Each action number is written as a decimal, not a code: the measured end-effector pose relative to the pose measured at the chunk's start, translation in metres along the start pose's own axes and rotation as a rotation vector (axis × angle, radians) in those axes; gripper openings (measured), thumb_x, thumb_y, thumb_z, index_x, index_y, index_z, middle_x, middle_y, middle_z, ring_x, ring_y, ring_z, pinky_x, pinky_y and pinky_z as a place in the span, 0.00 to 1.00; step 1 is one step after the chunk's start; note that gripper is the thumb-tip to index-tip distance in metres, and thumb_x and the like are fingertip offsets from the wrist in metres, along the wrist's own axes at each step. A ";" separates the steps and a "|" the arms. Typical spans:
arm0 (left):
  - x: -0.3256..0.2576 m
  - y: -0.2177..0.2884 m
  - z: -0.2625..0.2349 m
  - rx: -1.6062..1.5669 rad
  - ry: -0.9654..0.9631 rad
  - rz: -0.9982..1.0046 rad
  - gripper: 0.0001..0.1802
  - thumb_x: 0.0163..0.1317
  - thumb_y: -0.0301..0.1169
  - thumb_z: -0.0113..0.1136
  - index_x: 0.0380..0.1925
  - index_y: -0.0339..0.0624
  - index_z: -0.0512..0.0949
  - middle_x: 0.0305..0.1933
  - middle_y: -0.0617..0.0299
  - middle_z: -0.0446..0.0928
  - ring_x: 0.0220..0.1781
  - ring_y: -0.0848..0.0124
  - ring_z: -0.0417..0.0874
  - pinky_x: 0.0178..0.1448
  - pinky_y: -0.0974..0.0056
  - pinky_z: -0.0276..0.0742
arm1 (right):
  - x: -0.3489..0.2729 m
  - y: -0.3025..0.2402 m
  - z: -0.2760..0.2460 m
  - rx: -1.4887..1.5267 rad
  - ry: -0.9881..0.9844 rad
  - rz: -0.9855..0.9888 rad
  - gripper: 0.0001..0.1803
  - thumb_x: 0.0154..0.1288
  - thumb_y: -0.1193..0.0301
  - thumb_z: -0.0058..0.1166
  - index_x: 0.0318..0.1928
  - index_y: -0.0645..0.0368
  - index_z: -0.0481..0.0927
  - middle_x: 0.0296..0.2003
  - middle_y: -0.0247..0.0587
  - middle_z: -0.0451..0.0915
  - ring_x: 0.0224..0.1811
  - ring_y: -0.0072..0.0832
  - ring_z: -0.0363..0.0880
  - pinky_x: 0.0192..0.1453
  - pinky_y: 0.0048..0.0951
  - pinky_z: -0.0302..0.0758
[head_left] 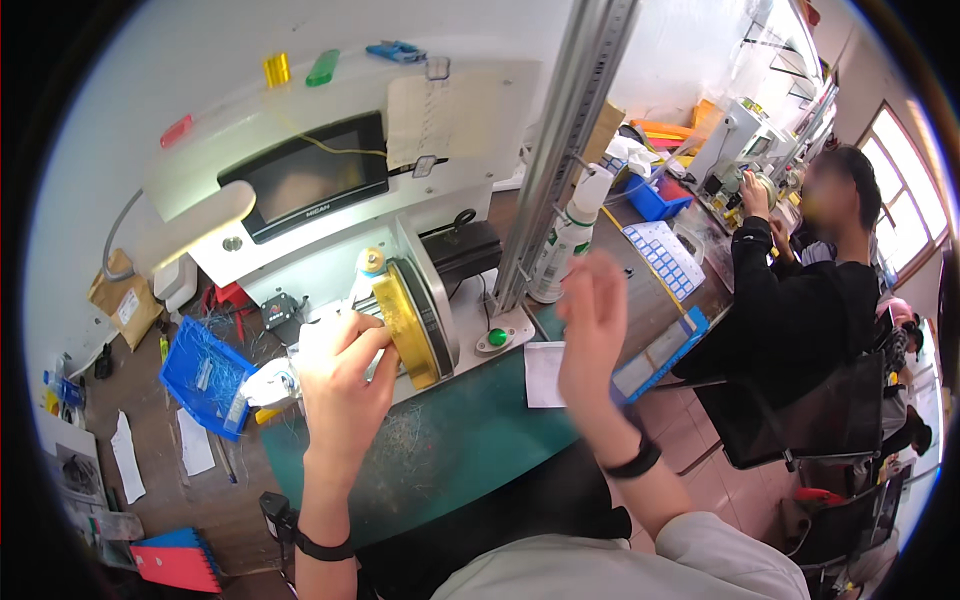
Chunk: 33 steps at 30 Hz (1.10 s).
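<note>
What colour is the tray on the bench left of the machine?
Blue. The tray shows in the head view, left of the left hand.

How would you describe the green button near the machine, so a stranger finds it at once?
Start at the white machine with the dark screen. Right of its wheel, by the metal post, a small grey plate carries the round green button, the only green dome there.

The reel (pixel 412 318) shows glossy yellow tape on a dark metal rim. The machine housing (pixel 300 110) is smooth white painted metal; its screen (pixel 305 180) is glossy. The mat (pixel 450 440) is matt green, probably rubber. The bin (pixel 205 375) is blue plastic.
</note>
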<state>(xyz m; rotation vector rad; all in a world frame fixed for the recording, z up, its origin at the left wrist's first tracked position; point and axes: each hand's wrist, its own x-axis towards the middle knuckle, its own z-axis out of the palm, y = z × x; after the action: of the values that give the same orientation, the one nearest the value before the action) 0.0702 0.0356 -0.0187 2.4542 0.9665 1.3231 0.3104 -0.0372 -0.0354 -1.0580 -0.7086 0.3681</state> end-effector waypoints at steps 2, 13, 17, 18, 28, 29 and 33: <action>0.001 0.000 0.003 0.007 0.017 0.015 0.08 0.53 0.19 0.72 0.31 0.39 0.83 0.36 0.61 0.82 0.37 0.58 0.83 0.43 0.57 0.75 | 0.036 -0.011 0.003 0.035 0.021 -0.047 0.14 0.80 0.76 0.59 0.62 0.60 0.78 0.54 0.31 0.79 0.52 0.15 0.74 0.54 0.22 0.74; 0.018 0.023 -0.015 0.160 0.265 -0.217 0.18 0.58 0.20 0.75 0.50 0.42 0.89 0.41 0.59 0.80 0.38 0.62 0.80 0.51 0.57 0.75 | 0.055 -0.010 -0.002 0.050 -0.273 -0.030 0.13 0.79 0.78 0.59 0.58 0.64 0.88 0.49 0.27 0.81 0.48 0.13 0.74 0.54 0.18 0.69; 0.091 0.086 0.013 0.106 0.324 0.262 0.19 0.63 0.23 0.73 0.54 0.46 0.89 0.43 0.59 0.81 0.38 0.64 0.83 0.40 0.60 0.78 | 0.058 -0.010 -0.004 0.049 -0.310 -0.084 0.13 0.78 0.79 0.59 0.58 0.62 0.90 0.51 0.30 0.83 0.47 0.15 0.75 0.55 0.20 0.71; 0.105 0.102 0.022 0.070 0.191 0.208 0.19 0.65 0.23 0.71 0.56 0.43 0.88 0.43 0.59 0.83 0.37 0.65 0.85 0.41 0.61 0.79 | 0.059 -0.007 -0.006 0.052 -0.309 -0.080 0.13 0.78 0.79 0.59 0.58 0.62 0.90 0.51 0.30 0.83 0.47 0.15 0.75 0.55 0.20 0.71; 0.154 0.126 0.044 -0.273 -0.120 -0.105 0.15 0.69 0.30 0.72 0.53 0.35 0.90 0.40 0.57 0.93 0.45 0.73 0.93 0.52 0.71 0.85 | 0.081 -0.014 -0.011 -0.379 -0.253 -0.688 0.16 0.63 0.84 0.68 0.49 0.55 0.94 0.39 0.31 0.90 0.43 0.27 0.78 0.47 0.28 0.75; 0.153 0.124 0.047 -0.278 -0.123 -0.106 0.15 0.69 0.30 0.72 0.53 0.35 0.90 0.40 0.57 0.93 0.45 0.73 0.93 0.52 0.71 0.85 | 0.081 -0.015 -0.012 -0.436 -0.254 -0.754 0.15 0.63 0.84 0.68 0.48 0.56 0.94 0.39 0.29 0.90 0.42 0.25 0.78 0.45 0.27 0.74; 0.146 0.118 0.060 -0.849 -0.127 -0.426 0.16 0.72 0.30 0.71 0.56 0.34 0.88 0.43 0.58 0.91 0.45 0.71 0.93 0.51 0.72 0.85 | 0.076 -0.024 -0.005 -0.455 -0.203 -0.638 0.18 0.64 0.82 0.70 0.54 0.55 0.90 0.44 0.35 0.92 0.42 0.26 0.81 0.46 0.30 0.77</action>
<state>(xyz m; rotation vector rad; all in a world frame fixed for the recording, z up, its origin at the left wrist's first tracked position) 0.2289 0.0438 0.0979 1.5642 0.6453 1.0943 0.3678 -0.0064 0.0115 -1.1578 -1.3030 -0.2562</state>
